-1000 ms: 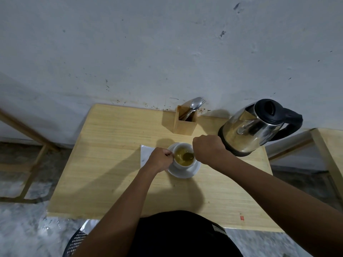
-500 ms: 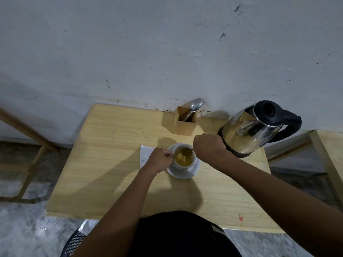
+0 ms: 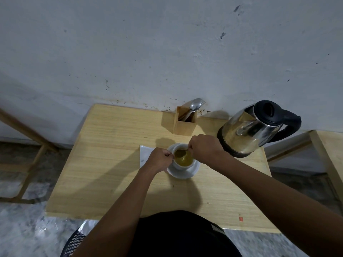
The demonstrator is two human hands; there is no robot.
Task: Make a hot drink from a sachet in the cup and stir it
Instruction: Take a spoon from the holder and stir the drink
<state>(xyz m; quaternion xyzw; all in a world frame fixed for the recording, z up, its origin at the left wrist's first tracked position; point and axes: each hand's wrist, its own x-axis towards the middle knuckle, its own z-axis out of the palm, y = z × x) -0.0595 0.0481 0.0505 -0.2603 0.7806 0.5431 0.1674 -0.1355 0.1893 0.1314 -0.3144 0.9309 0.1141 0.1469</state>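
A white cup point(image 3: 178, 166) full of yellow-brown drink stands on a white saucer point(image 3: 185, 174) near the middle of the wooden table point(image 3: 104, 164). My left hand point(image 3: 160, 159) grips the cup's left side at the handle. My right hand point(image 3: 204, 148) is closed around a spoon point(image 3: 181, 153) whose bowl dips into the drink at the far left of the cup. A white sachet or paper point(image 3: 145, 154) lies flat just left of the saucer, partly under my left hand.
A steel kettle point(image 3: 248, 130) with a black lid and handle stands right of the cup, close to my right wrist. A wooden cutlery holder point(image 3: 184, 123) with a spoon and fork sits against the wall. Another table's edge point(image 3: 328, 154) is at the far right.
The spoon's bowl has swept round inside the cup, from the right side to the far left. My right hand shifted slightly with it. The left hand and cup stayed put.
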